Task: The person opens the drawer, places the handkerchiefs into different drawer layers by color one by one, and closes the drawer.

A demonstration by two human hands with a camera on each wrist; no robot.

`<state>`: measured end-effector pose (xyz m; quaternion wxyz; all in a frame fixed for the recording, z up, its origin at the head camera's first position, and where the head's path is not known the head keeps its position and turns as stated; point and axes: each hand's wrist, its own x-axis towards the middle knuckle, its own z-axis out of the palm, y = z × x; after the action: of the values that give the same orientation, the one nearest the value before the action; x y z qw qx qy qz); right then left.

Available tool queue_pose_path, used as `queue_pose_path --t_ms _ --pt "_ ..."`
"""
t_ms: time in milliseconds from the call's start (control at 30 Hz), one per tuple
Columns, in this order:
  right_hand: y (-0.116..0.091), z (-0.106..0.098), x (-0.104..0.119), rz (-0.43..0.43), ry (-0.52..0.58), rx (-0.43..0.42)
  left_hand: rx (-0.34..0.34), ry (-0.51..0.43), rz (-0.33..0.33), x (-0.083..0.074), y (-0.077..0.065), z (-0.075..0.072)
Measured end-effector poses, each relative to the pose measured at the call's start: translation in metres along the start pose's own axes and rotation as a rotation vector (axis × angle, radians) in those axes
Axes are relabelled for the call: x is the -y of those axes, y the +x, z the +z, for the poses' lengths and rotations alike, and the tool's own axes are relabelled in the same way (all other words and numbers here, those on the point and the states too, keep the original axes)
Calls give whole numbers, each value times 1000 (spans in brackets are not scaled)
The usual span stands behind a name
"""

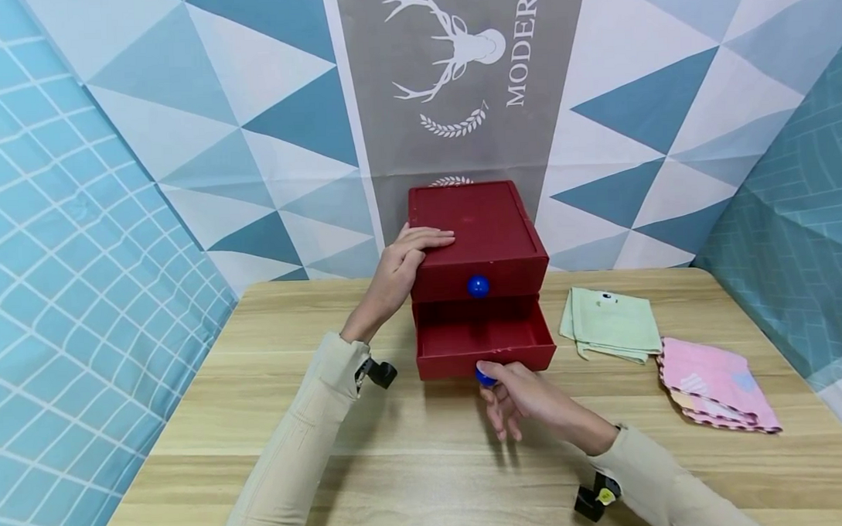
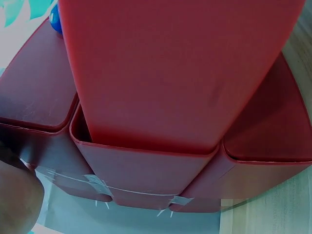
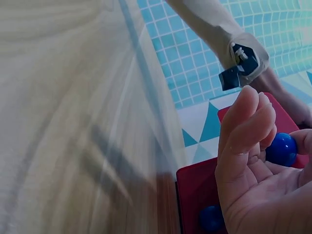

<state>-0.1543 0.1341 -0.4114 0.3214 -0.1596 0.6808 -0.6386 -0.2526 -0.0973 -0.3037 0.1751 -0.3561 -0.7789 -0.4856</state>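
A dark red drawer cabinet (image 1: 471, 219) stands at the table's back edge. My left hand (image 1: 402, 264) rests on its top at the left edge, fingers lying over the surface. Below the closed top drawer with its blue knob (image 1: 478, 286), a lower drawer (image 1: 431, 366) is pulled out, its visible inside bare. My right hand (image 1: 526, 399) pinches that drawer's round blue knob (image 3: 282, 150) between thumb and index finger, the other fingers loosely bent. From the side, the left wrist view shows the pulled-out drawer (image 2: 180, 73) between two closed tiers. Another blue knob (image 3: 212, 218) shows in the right wrist view.
Right of the cabinet lie a folded light green cloth (image 1: 614, 323) and, nearer, a folded pink cloth (image 1: 717, 380). The wooden table (image 1: 259, 423) extends forward of the cabinet. A patterned backdrop (image 1: 283, 105) stands close behind.
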Motion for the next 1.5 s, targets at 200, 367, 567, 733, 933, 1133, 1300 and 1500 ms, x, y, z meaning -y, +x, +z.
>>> queue_pose_path --t_ms 200,367,567,733,933,1133,1300,1500 --pt "-10 8 -3 10 -6 -4 0 5 -5 -1 0 1" --pt "-20 13 -6 20 14 0 4 -4 9 -1 0 2" --pt "-28 18 -8 29 9 -6 1 -12 23 -1 0 3" --pt "-33 24 -11 35 21 21 4 1 3 1 1 3" --pt "-40 31 -13 45 51 50 -8 -17 29 1 1 3" --pt "-43 26 -14 38 47 86 -19 -26 48 -1 2 4" --pt "-55 10 -20 20 -78 190 -14 -19 38 -2 1 4" --pt "-79 -23 -18 -35 -257 292 -27 -9 31 0 0 3"
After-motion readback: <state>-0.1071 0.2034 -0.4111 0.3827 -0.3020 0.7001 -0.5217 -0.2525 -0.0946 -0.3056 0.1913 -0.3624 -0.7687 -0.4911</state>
